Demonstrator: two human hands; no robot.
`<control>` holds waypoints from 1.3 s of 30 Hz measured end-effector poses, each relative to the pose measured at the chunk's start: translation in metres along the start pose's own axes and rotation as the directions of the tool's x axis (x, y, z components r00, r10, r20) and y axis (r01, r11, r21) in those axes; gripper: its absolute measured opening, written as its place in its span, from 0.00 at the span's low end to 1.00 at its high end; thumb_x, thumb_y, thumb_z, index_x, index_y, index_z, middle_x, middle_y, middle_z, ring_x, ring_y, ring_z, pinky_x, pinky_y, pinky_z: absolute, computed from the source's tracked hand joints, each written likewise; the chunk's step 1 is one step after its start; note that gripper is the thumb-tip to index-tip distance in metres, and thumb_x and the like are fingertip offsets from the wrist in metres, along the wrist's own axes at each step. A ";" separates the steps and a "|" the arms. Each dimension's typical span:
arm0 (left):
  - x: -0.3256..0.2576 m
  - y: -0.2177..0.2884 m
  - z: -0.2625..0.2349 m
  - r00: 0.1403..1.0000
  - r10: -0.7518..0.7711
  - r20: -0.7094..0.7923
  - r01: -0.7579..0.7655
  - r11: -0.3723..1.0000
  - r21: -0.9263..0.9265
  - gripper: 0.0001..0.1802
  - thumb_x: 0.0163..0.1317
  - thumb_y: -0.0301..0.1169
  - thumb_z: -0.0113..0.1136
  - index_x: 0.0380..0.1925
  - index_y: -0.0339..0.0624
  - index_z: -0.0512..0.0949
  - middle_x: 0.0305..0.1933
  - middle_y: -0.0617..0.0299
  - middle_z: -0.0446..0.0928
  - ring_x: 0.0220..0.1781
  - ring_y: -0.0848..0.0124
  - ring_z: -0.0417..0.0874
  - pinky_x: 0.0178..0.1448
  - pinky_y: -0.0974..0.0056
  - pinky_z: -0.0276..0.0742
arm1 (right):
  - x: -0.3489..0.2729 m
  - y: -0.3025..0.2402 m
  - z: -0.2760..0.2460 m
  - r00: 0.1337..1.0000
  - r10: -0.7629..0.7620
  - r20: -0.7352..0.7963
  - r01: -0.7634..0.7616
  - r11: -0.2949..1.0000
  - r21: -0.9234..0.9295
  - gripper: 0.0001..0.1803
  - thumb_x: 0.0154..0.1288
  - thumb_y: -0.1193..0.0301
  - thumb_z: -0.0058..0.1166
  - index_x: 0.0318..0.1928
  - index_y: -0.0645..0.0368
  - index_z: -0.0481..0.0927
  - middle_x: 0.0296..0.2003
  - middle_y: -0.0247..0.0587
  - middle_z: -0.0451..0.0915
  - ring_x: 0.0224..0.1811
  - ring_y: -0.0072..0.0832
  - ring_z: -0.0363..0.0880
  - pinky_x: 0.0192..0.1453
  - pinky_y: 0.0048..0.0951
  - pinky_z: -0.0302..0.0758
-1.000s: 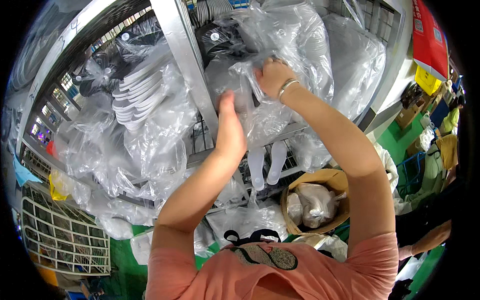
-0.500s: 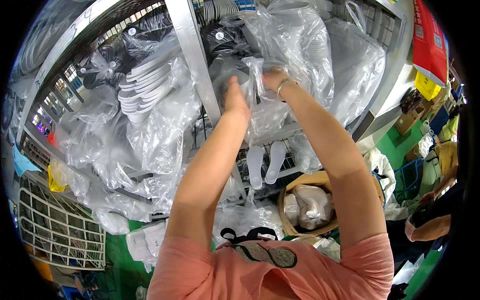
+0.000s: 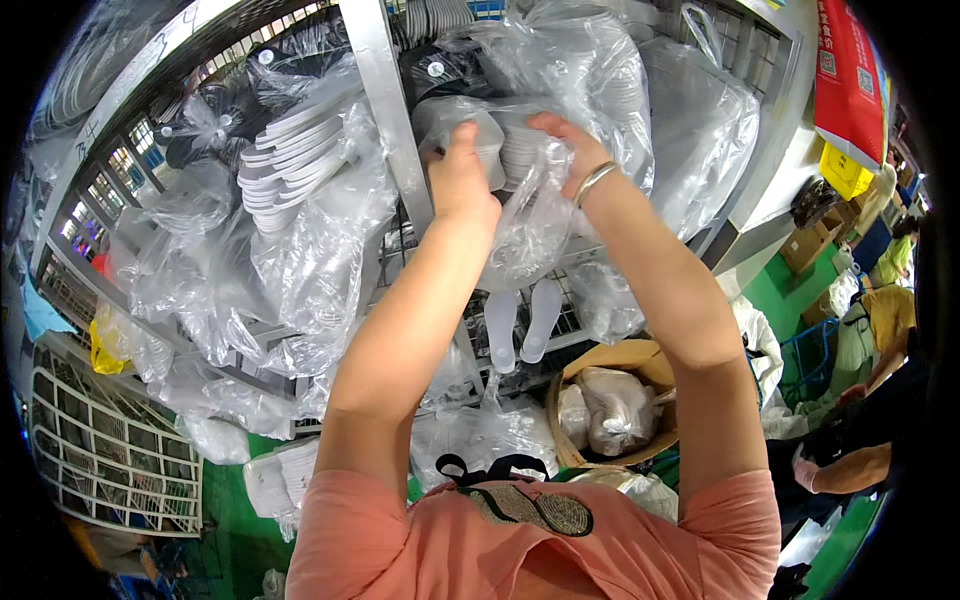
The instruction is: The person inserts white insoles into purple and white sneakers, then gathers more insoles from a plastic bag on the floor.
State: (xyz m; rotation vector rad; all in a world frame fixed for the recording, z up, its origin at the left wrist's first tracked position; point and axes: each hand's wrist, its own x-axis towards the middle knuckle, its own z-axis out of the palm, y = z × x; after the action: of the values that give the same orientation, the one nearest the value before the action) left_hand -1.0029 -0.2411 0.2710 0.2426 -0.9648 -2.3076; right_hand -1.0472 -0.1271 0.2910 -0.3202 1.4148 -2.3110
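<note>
Both my hands are raised to a clear plastic bag (image 3: 530, 215) full of white insoles that hangs on a metal rack. My left hand (image 3: 460, 175) presses against the stack of white insoles (image 3: 495, 135) at the bag's mouth. My right hand (image 3: 565, 150), with a silver bracelet on the wrist, grips the bag's crumpled plastic from the right. Two white insoles (image 3: 525, 325) hang loose below the bag.
A metal upright (image 3: 385, 110) stands just left of my hands. More clear bags of white insoles (image 3: 290, 150) fill the rack to the left and right. A cardboard box (image 3: 615, 400) with bagged goods sits below. A wire crate (image 3: 100, 450) lies lower left. Other people stand at the right edge.
Both hands have risen higher on the rack. My left hand moved from below the bag up to the insoles at its mouth, close beside my right hand.
</note>
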 end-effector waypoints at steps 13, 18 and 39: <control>-0.040 0.006 -0.013 0.961 -0.194 0.196 0.232 0.953 -0.194 0.21 0.53 0.36 0.50 0.46 0.40 0.67 0.46 0.58 0.72 0.48 0.62 0.73 0.54 0.55 0.67 | -0.087 0.004 -0.023 0.990 -0.137 0.033 0.132 0.985 0.107 0.18 0.59 0.69 0.46 0.48 0.64 0.67 0.43 0.42 0.73 0.45 0.32 0.73 0.49 0.36 0.71; -0.008 -0.018 -0.022 0.982 -0.181 0.057 0.185 0.980 -0.078 0.28 0.51 0.39 0.53 0.51 0.38 0.61 0.49 0.56 0.68 0.48 0.62 0.72 0.51 0.55 0.69 | -0.142 0.026 -0.032 0.952 -0.293 0.086 0.302 0.946 -0.118 0.22 0.56 0.69 0.49 0.52 0.63 0.66 0.47 0.42 0.72 0.49 0.31 0.71 0.52 0.33 0.69; -0.188 0.053 -0.142 0.359 -0.374 0.855 -0.146 0.882 0.448 0.36 0.35 0.20 0.57 0.51 0.33 0.62 0.49 0.55 0.70 0.50 0.65 0.72 0.52 0.62 0.67 | -0.357 0.097 -0.089 0.827 -0.488 -0.280 0.333 0.826 -0.455 0.37 0.43 0.64 0.57 0.56 0.65 0.62 0.52 0.42 0.66 0.53 0.30 0.65 0.58 0.32 0.60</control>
State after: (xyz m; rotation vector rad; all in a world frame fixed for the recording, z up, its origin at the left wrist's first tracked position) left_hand -0.7736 -0.2381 0.1938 -1.0340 -2.1290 -2.1992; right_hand -0.7435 0.0674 0.1707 -0.3276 2.2124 -2.5164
